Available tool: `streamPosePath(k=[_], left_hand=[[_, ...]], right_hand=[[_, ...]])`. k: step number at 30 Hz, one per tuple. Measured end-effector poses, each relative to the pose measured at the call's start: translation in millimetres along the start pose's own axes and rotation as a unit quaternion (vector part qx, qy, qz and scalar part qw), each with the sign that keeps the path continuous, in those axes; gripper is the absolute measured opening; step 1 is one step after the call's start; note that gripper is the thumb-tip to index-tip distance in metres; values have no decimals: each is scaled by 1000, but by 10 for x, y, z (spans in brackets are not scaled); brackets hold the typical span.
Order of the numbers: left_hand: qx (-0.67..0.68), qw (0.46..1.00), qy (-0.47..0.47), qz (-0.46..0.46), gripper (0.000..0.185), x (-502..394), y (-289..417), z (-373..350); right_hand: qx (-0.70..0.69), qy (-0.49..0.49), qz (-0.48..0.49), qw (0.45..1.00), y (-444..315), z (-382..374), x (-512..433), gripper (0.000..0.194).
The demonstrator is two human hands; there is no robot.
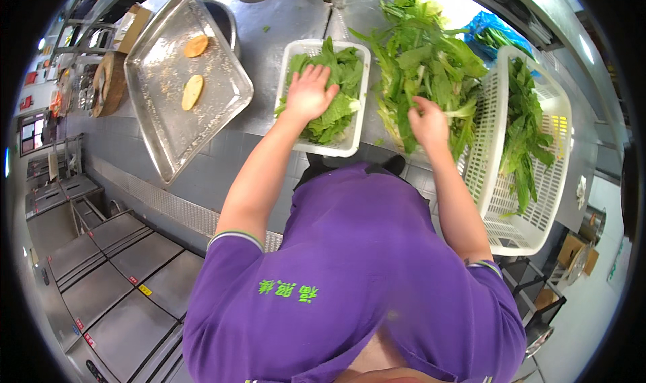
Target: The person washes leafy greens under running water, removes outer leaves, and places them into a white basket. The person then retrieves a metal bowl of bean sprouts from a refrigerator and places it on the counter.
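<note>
My left hand (310, 94) lies palm down on cut green leaves (339, 111) in a small white plastic basket (364, 75), its thumb apart from the other fingers. To the right of this basket a large heap of long leafy greens (429, 55) is spread on the steel counter. At the heap's near side, my right hand (430, 123) has its bent fingers and thumb closed at the greens; the exact leaf or stem between them is partly hidden. More long leaves (525, 135) hang inside a large white slotted basket (489, 145), which stands tilted to the right of my right hand.
A steel tray (166, 80) with two oval, yellowish slices (192, 92) juts past the counter's edge on the left. Behind it sits a round metal bowl (222, 22). A round wooden chopping block (108, 84) is farther left. Greens in a blue plastic bag (487, 27) lie back right.
</note>
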State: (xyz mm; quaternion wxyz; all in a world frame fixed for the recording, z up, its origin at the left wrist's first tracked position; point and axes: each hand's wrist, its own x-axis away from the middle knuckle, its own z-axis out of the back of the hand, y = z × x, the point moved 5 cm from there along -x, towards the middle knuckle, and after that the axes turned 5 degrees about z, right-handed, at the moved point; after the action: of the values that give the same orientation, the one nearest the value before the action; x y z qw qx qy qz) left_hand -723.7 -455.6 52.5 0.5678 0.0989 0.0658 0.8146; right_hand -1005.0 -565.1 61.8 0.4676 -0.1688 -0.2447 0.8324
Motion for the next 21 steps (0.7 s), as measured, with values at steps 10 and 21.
streamPosePath(k=[10,21], left_hand=[[333,928,148,76,44,32,-559,690],[-9,992,9,-125,84,1366,343,56]], right_hand=[[-245,-53,105,962,-1441,-241,-370,38],[-197,31,102,975,178,1523,553,21]])
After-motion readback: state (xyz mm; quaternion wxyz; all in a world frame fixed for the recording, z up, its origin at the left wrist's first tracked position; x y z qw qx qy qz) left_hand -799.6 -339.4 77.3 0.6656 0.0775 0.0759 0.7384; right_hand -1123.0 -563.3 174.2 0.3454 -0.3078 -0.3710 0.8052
